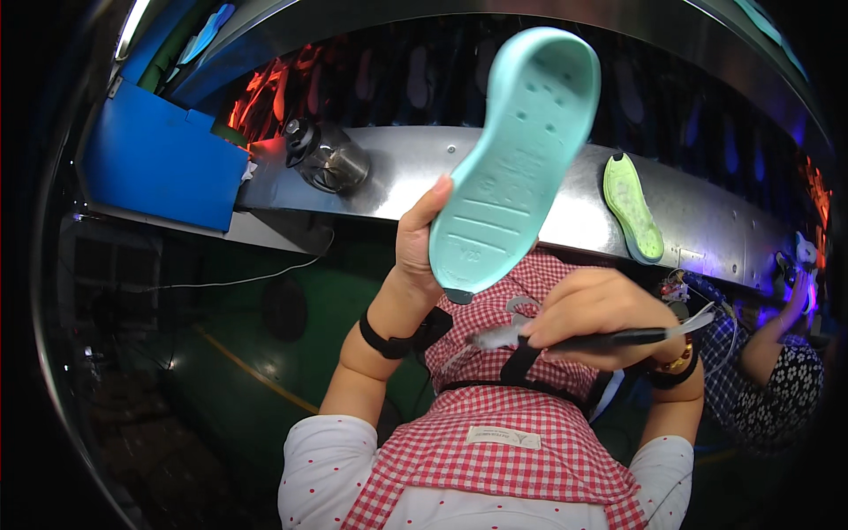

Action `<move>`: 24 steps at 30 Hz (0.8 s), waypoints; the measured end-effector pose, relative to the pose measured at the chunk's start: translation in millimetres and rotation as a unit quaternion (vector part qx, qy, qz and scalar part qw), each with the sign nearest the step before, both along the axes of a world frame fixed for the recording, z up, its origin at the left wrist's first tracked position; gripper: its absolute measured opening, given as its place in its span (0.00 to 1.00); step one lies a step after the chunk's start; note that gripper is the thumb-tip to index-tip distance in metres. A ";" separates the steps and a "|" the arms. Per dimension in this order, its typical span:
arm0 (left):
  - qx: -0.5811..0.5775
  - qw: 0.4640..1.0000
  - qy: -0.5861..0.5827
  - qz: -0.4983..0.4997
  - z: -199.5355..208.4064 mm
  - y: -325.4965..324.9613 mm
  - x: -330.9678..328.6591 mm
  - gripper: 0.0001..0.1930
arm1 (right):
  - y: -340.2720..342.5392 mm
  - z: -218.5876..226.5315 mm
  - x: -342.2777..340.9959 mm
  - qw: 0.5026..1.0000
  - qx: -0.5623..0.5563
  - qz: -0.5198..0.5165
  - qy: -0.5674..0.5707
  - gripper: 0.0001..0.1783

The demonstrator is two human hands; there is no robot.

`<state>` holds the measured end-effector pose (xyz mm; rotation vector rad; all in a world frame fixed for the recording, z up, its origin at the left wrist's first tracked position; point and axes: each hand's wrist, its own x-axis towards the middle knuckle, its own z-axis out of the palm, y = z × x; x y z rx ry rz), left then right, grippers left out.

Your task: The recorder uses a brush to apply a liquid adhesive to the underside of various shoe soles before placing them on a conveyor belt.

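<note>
My left hand (417, 237) grips the edge of a light teal shoe sole (508, 190), held up with its hollow inner side in view. Small pits and raised ridges mark that side, and a dark patch sits at the lower end. Below and to the right of it, my right hand (605, 309) is closed around a black-handled brush (627, 338). Pale strands show at the brush's right end; its other end is a blurred grey-white tip, apart from the sole. Most of my left fingers are hidden behind the sole.
A metal ledge (406, 159) runs across in front of me, bearing a dark clear jug (331, 159) and a yellow-green sole (632, 208). Rows of soles hang beyond it under red and blue light. A blue box (163, 155) stands left; another person's arm (773, 331) reaches in at right.
</note>
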<state>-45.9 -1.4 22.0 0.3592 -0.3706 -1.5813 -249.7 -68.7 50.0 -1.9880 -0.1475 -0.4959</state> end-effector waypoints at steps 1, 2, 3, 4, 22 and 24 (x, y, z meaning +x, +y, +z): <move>0.014 0.999 -0.003 -0.037 -4.1 0.8 4.8 0.26 | -4.0 3.2 -1.3 1.000 0.007 -0.022 -0.012 0.10; 0.028 0.997 -0.004 -0.077 -4.3 -0.1 4.3 0.25 | -10.2 3.7 -5.0 0.997 0.025 -0.069 -0.031 0.09; 0.028 0.996 -0.002 -0.081 -4.0 -0.5 2.0 0.25 | -18.9 0.2 -6.6 0.996 -0.038 -0.077 -0.017 0.08; 0.061 0.991 -0.070 -0.096 -3.1 -1.0 -1.0 0.24 | -20.8 -3.6 -7.7 0.999 -0.029 -0.041 0.006 0.09; 0.164 0.931 -0.294 -0.141 7.0 5.1 3.6 0.27 | -42.1 8.6 -30.1 0.977 -0.178 -0.027 0.117 0.12; 0.151 0.944 -0.254 -0.147 -3.8 7.9 10.7 0.27 | -37.6 9.9 -30.8 0.972 -0.115 -0.029 0.203 0.13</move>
